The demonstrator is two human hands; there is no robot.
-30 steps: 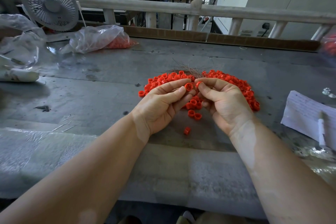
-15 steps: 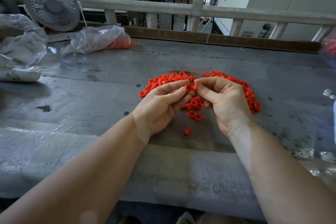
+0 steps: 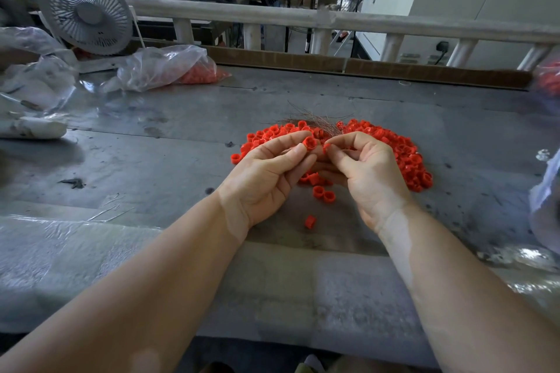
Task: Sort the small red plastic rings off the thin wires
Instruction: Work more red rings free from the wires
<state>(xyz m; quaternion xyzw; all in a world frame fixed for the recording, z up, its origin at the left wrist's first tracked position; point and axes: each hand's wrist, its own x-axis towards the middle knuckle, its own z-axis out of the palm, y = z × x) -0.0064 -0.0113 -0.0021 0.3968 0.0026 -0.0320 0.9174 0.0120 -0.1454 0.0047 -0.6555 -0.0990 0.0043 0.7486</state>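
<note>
Two hands: my left hand [image 3: 266, 174] pinches one red ring [image 3: 309, 142] at its fingertips; my right hand [image 3: 368, 172] pinches a smaller red bit [image 3: 326, 147] just beside it.
Pile: loose rings [image 3: 403, 154] arc behind my hands, thin wires [image 3: 315, 121] at the far edge.
Wire between fingers: cannot tell.
Technique: I'd hold the ring steady and pull straight, not twisting.
</note>
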